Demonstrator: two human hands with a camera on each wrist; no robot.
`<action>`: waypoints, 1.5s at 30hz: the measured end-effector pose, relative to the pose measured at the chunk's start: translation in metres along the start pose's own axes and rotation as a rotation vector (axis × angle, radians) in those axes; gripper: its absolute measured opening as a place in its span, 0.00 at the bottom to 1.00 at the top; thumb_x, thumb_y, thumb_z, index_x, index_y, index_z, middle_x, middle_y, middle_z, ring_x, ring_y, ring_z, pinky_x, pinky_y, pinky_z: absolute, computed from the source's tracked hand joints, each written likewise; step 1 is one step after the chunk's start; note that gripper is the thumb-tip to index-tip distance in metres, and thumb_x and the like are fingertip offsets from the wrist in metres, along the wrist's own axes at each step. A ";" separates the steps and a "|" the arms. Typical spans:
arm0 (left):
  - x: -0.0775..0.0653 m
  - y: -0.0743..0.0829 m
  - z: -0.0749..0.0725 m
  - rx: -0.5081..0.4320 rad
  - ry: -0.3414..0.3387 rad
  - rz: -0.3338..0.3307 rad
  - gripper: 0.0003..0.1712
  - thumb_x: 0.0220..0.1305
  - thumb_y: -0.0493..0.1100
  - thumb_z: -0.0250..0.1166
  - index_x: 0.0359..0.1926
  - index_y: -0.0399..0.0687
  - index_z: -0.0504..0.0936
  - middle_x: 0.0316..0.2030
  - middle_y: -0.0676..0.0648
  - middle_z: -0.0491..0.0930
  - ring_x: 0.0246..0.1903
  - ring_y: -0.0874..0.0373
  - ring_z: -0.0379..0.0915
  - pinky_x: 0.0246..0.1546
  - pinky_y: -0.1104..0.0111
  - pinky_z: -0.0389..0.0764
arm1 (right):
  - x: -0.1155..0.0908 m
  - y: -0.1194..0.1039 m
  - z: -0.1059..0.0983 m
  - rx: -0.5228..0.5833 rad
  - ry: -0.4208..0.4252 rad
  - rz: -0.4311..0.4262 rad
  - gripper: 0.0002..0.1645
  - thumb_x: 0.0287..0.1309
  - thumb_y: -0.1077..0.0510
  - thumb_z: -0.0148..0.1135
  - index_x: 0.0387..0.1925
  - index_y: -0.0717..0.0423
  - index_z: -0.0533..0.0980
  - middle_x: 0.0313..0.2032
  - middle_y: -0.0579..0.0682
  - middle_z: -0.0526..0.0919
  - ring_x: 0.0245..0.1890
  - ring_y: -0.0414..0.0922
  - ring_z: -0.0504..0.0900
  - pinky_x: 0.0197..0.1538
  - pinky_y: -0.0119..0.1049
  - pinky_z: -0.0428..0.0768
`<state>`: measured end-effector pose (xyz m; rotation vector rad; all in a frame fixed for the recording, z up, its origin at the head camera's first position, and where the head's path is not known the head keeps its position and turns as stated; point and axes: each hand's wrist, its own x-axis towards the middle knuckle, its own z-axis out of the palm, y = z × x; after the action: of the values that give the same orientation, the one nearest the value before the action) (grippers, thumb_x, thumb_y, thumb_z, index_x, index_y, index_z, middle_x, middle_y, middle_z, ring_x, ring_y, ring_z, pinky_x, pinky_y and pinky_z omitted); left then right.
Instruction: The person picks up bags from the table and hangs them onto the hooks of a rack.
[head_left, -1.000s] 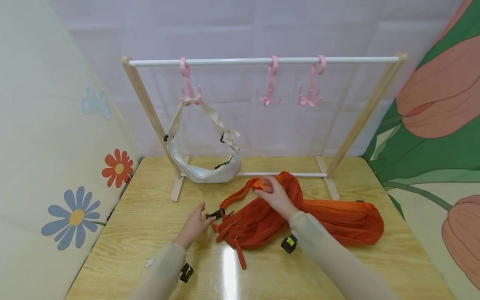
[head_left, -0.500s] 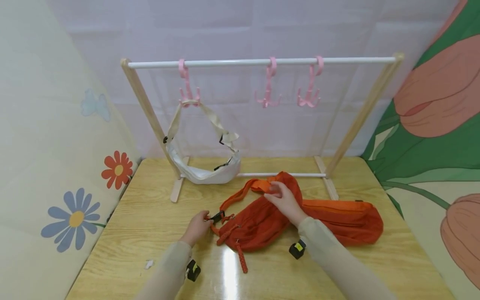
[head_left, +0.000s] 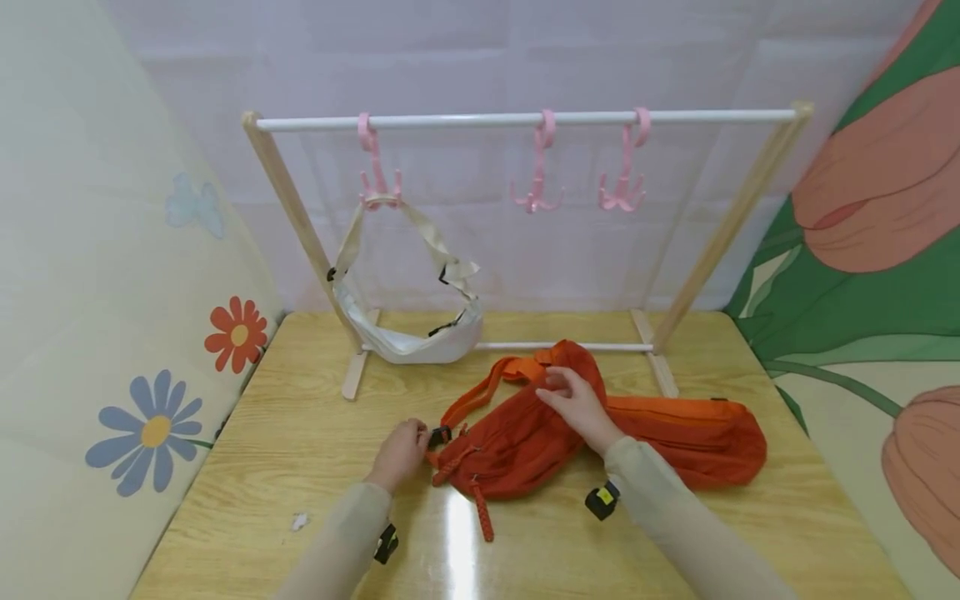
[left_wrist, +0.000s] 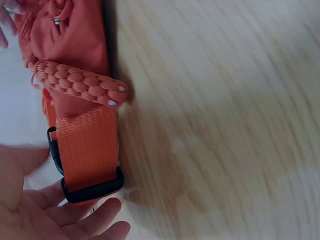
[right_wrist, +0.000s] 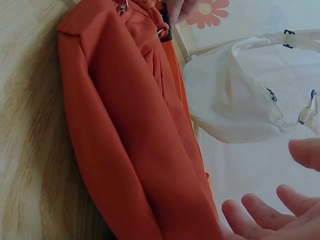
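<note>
A red-orange waist bag (head_left: 517,454) with braided zip pulls (left_wrist: 75,82) lies on the wooden table. At its left end, my left hand (head_left: 401,454) has its thumb and fingers about the black buckle (left_wrist: 92,192) on the orange strap; the left wrist view shows the thumb at one side and fingers under the webbing. Over the bag's upper part is my right hand (head_left: 577,408), fingers spread and loosely bent with nothing between them. A second red-orange waist bag (head_left: 693,446) lies to the right, partly behind my right arm.
Behind the bags stands a wooden rack with a white top bar (head_left: 465,122). A white waist bag (head_left: 427,348) hangs by its strap from the left pink hook (head_left: 381,175). Two more pink hooks (head_left: 537,183) hang farther right. A small white scrap (head_left: 300,521) lies at front left.
My left hand has moved right and its fingers have closed in on the buckle. My right hand has let go of the orange strap and drawn back right and slightly down.
</note>
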<state>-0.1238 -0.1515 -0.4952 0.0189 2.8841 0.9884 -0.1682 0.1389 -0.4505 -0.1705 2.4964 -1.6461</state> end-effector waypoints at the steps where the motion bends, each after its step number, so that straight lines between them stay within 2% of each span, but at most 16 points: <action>1: 0.000 0.000 0.001 0.007 -0.012 -0.003 0.15 0.69 0.36 0.61 0.49 0.25 0.78 0.44 0.30 0.82 0.47 0.36 0.80 0.51 0.47 0.79 | 0.000 0.000 0.000 0.000 0.003 -0.001 0.29 0.69 0.62 0.60 0.66 0.72 0.65 0.59 0.71 0.74 0.56 0.64 0.74 0.61 0.54 0.73; 4: 0.001 -0.001 0.005 0.022 -0.031 -0.012 0.21 0.66 0.37 0.65 0.54 0.24 0.77 0.47 0.28 0.82 0.48 0.35 0.80 0.52 0.46 0.79 | 0.000 0.002 0.001 0.000 0.002 -0.003 0.29 0.69 0.62 0.60 0.66 0.72 0.65 0.59 0.71 0.74 0.56 0.64 0.74 0.61 0.54 0.73; 9: 0.001 0.000 0.006 0.089 -0.001 -0.017 0.09 0.62 0.31 0.65 0.42 0.30 0.83 0.38 0.34 0.85 0.37 0.43 0.82 0.41 0.52 0.82 | -0.001 0.004 0.001 0.002 -0.009 0.005 0.29 0.70 0.61 0.59 0.66 0.71 0.65 0.59 0.70 0.74 0.56 0.63 0.74 0.61 0.54 0.73; 12: 0.000 0.003 0.004 0.076 0.060 -0.004 0.05 0.61 0.30 0.66 0.38 0.32 0.85 0.34 0.37 0.86 0.34 0.45 0.82 0.36 0.54 0.81 | -0.002 0.004 0.001 0.003 -0.007 0.010 0.29 0.70 0.61 0.59 0.66 0.71 0.65 0.59 0.70 0.74 0.56 0.62 0.75 0.60 0.53 0.73; 15: -0.002 0.007 -0.002 0.019 0.163 0.019 0.06 0.61 0.30 0.65 0.40 0.33 0.85 0.33 0.37 0.86 0.34 0.42 0.82 0.35 0.52 0.81 | -0.002 0.003 0.001 0.005 -0.006 0.014 0.29 0.69 0.62 0.59 0.66 0.71 0.65 0.59 0.70 0.74 0.55 0.62 0.75 0.60 0.53 0.74; 20: -0.002 0.018 -0.015 -0.085 0.348 0.094 0.10 0.63 0.31 0.65 0.46 0.34 0.86 0.35 0.37 0.87 0.34 0.42 0.84 0.34 0.51 0.82 | -0.002 0.003 -0.001 -0.003 -0.007 0.015 0.28 0.69 0.62 0.59 0.65 0.71 0.66 0.58 0.70 0.74 0.54 0.62 0.76 0.59 0.52 0.75; 23: -0.002 0.025 -0.022 -0.141 0.424 0.158 0.11 0.64 0.30 0.65 0.47 0.31 0.85 0.38 0.35 0.87 0.36 0.42 0.85 0.37 0.51 0.83 | -0.002 0.003 -0.003 -0.015 -0.006 0.014 0.29 0.69 0.62 0.60 0.65 0.71 0.65 0.58 0.70 0.74 0.54 0.63 0.76 0.58 0.52 0.76; 28: -0.004 0.034 -0.029 -0.181 0.485 0.234 0.11 0.64 0.28 0.65 0.47 0.29 0.84 0.41 0.34 0.86 0.38 0.42 0.85 0.37 0.53 0.84 | -0.003 0.000 -0.007 -0.009 -0.008 0.009 0.29 0.69 0.63 0.60 0.65 0.73 0.65 0.59 0.72 0.73 0.54 0.64 0.76 0.57 0.52 0.78; 33: -0.005 0.042 -0.034 -0.221 0.574 0.300 0.12 0.62 0.27 0.66 0.47 0.30 0.85 0.43 0.34 0.86 0.41 0.40 0.85 0.40 0.51 0.84 | -0.003 -0.003 -0.009 -0.005 -0.021 0.002 0.29 0.69 0.63 0.59 0.66 0.73 0.64 0.60 0.72 0.72 0.55 0.65 0.76 0.58 0.53 0.78; 39: -0.002 0.051 -0.042 -0.298 0.686 0.439 0.13 0.57 0.22 0.67 0.45 0.28 0.85 0.44 0.33 0.86 0.43 0.38 0.85 0.40 0.53 0.85 | -0.001 -0.005 -0.013 -0.027 0.006 -0.042 0.30 0.69 0.64 0.59 0.66 0.73 0.63 0.62 0.71 0.71 0.58 0.66 0.73 0.63 0.56 0.72; 41: -0.002 0.054 -0.046 -0.312 0.709 0.467 0.14 0.57 0.21 0.67 0.45 0.27 0.85 0.44 0.33 0.86 0.43 0.38 0.85 0.40 0.56 0.85 | 0.000 -0.006 -0.014 -0.028 0.013 -0.050 0.30 0.69 0.65 0.59 0.67 0.73 0.62 0.62 0.72 0.70 0.58 0.65 0.73 0.63 0.57 0.72; 45: -0.001 0.060 -0.054 -0.348 0.744 0.474 0.14 0.57 0.21 0.67 0.45 0.27 0.85 0.44 0.31 0.85 0.44 0.37 0.84 0.45 0.76 0.82 | 0.000 -0.007 -0.015 -0.017 0.031 -0.055 0.30 0.68 0.66 0.59 0.67 0.73 0.62 0.61 0.72 0.70 0.58 0.66 0.72 0.63 0.57 0.72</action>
<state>-0.1288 -0.1370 -0.4155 0.4084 3.3655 1.9268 -0.1712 0.1492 -0.4385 -0.2187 2.5512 -1.6609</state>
